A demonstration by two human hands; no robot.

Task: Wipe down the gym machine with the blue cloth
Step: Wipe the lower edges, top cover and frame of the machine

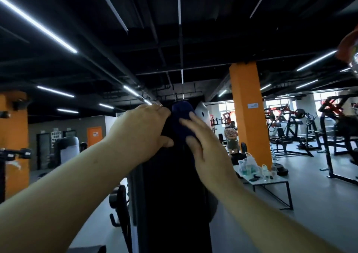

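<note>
Two hands: both raised to the top of the gym machine [174,184], a tall black upright pad at centre frame.
Left hand [143,130]: curled around the pad's upper left edge, thumb in front, gripping it.
Right hand [205,148]: fingers straight and spread, pressing flat on the blue cloth [182,120].
Blue cloth: draped over the pad's top, between the two hands, touching both the pad and the right palm.
Table [271,181]: low, to the right behind the machine, carrying plastic bags and bottles.
Orange pillar [249,105]: behind the table.
</note>
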